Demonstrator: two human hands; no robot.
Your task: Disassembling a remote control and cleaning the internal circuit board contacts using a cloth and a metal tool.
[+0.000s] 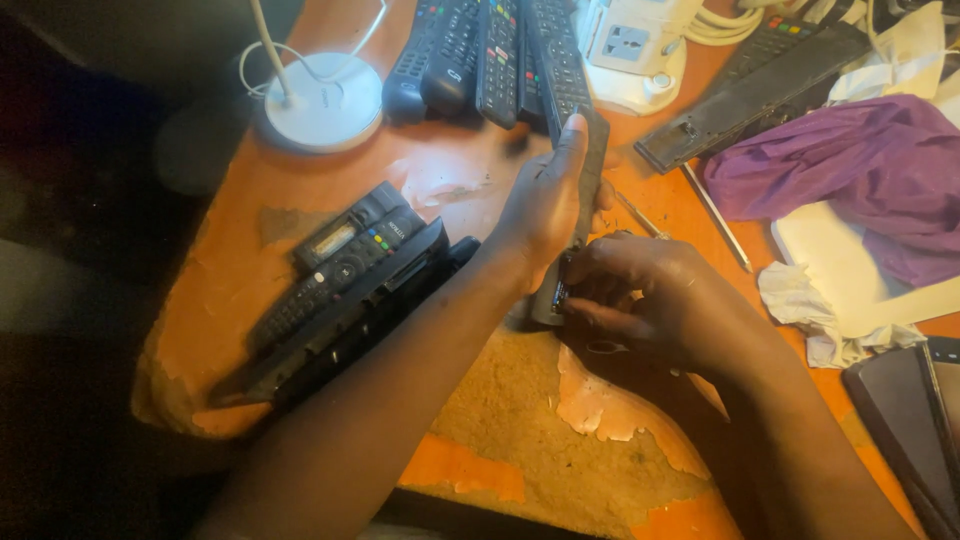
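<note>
My left hand [545, 205] grips a long black remote control [592, 160] on its edge above the orange table [470, 180], thumb along its upper side. My right hand [655, 300] closes around the remote's lower end, fingers at its open bottom, where a small part shows. Which piece the right fingers pinch is hidden.
Several black remotes [480, 55] lie at the back, and more [340, 280] are stacked at the left. A white lamp base [325, 100], a white power adapter [630, 50], purple cloth [850, 170], crumpled tissue [800, 300] and a thin metal tool [715, 215] surround the hands. The tabletop's surface is peeling.
</note>
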